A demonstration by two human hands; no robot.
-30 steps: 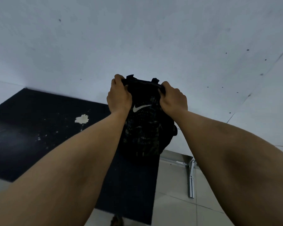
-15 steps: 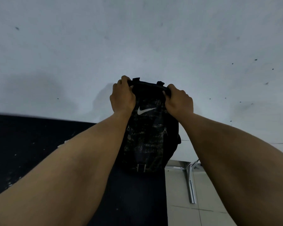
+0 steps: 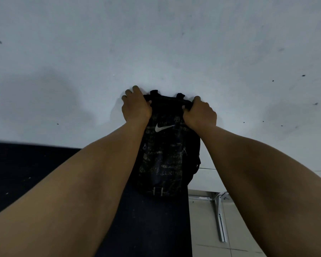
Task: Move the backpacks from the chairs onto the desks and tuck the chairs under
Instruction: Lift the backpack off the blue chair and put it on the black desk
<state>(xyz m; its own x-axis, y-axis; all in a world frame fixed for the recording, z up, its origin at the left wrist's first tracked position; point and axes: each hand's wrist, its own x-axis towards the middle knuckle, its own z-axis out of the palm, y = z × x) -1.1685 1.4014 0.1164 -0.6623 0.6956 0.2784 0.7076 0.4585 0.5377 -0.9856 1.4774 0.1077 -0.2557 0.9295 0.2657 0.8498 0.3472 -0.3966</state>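
1. fingers of left hand and right hand curl tight on top corners of black backpack, held up against white desk.
2. risk: bag bottom hangs past desk edge, could slide off if released.
3. room: desk bare ahead; dark mat, metal leg below.

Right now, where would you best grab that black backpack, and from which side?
By its top edge, from above and either side, as both hands do. The left hand and right hand grip the bunched top of the backpack. It hangs upright and long, so a top hold probably keeps it steady.
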